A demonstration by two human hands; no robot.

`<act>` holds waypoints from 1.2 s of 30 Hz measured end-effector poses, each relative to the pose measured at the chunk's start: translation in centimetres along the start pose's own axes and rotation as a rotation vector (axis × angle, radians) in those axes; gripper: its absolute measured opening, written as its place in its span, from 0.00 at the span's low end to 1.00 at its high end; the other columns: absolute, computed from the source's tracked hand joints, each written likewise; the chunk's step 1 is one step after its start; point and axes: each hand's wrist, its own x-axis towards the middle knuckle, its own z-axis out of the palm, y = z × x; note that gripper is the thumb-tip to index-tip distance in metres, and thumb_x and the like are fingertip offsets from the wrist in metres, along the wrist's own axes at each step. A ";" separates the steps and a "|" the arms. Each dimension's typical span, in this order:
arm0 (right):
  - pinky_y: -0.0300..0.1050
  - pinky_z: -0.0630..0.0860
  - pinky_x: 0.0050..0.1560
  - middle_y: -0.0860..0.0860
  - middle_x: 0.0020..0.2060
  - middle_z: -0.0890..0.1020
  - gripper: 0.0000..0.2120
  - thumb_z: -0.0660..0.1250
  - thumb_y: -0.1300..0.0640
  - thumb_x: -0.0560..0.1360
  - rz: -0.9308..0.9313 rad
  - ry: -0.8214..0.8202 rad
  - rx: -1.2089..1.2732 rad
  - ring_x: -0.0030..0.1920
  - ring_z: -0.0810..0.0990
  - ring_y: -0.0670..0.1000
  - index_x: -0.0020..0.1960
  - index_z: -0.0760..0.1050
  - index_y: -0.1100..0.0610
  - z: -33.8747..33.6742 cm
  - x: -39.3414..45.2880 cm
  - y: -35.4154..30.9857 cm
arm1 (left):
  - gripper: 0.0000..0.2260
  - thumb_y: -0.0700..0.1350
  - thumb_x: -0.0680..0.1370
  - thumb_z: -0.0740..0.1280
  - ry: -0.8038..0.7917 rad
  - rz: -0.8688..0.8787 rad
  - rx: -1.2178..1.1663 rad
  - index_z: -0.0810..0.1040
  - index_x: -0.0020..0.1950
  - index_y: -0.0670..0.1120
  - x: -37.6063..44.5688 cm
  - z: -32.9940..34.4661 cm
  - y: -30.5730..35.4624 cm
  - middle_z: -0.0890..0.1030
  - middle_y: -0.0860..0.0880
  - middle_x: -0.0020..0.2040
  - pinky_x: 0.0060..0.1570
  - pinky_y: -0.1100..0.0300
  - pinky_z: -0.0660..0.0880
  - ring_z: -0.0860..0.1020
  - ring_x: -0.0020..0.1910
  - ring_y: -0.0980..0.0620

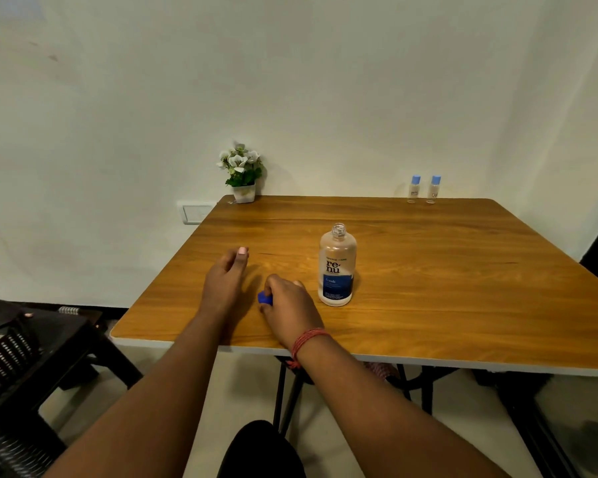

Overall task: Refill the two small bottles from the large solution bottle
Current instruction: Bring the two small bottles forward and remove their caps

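Observation:
The large clear solution bottle (337, 265) with a blue label stands upright near the middle of the wooden table (446, 288), its neck uncapped. My right hand (290, 307) rests on the table just left of it, fingers closed around the blue cap (265, 298). Further left, my left hand (227, 279) lies on the tabletop holding nothing, fingers loosely curled. Two small clear bottles with light blue caps, one (414, 189) beside the other (434, 189), stand upright at the far right edge by the wall.
A small white pot of artificial flowers (242, 174) sits at the table's far left corner. A dark chair (18, 357) stands to the left of the table. A wall socket plate (194, 212) is on the wall behind.

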 end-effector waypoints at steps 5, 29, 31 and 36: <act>0.52 0.75 0.57 0.51 0.52 0.80 0.16 0.69 0.55 0.76 0.026 0.001 0.004 0.58 0.73 0.54 0.60 0.69 0.51 0.5 1.3 -0.1 | 0.21 0.60 0.83 0.57 0.034 0.037 0.068 0.73 0.71 0.54 -0.2 0.5 -0.2 0.77 0.52 0.67 0.67 0.49 0.71 0.72 0.65 0.54; 0.50 0.71 0.60 0.51 0.58 0.76 0.17 0.62 0.43 0.78 -0.130 0.002 -0.267 0.60 0.72 0.53 0.61 0.73 0.53 -3.2 -6.3 4.2 | 0.37 0.72 0.75 0.46 -0.110 0.268 0.596 0.60 0.80 0.56 -5.9 0.7 -0.2 0.64 0.50 0.79 0.78 0.42 0.45 0.56 0.80 0.48; 0.50 0.71 0.59 0.50 0.57 0.76 0.16 0.61 0.43 0.79 -0.091 0.015 -0.318 0.59 0.72 0.53 0.58 0.74 0.53 -5.0 -7.7 5.8 | 0.35 0.71 0.76 0.47 -0.136 0.342 0.657 0.59 0.80 0.57 -7.7 1.1 -0.2 0.63 0.53 0.79 0.78 0.43 0.43 0.54 0.80 0.51; 0.50 0.71 0.59 0.50 0.57 0.77 0.17 0.59 0.41 0.79 0.102 0.039 -0.428 0.60 0.72 0.53 0.59 0.74 0.52 -10.1 -9.4 10.9 | 0.31 0.68 0.79 0.48 -0.248 0.597 0.829 0.57 0.80 0.58 -11.6 3.3 0.3 0.59 0.56 0.80 0.78 0.44 0.41 0.51 0.80 0.55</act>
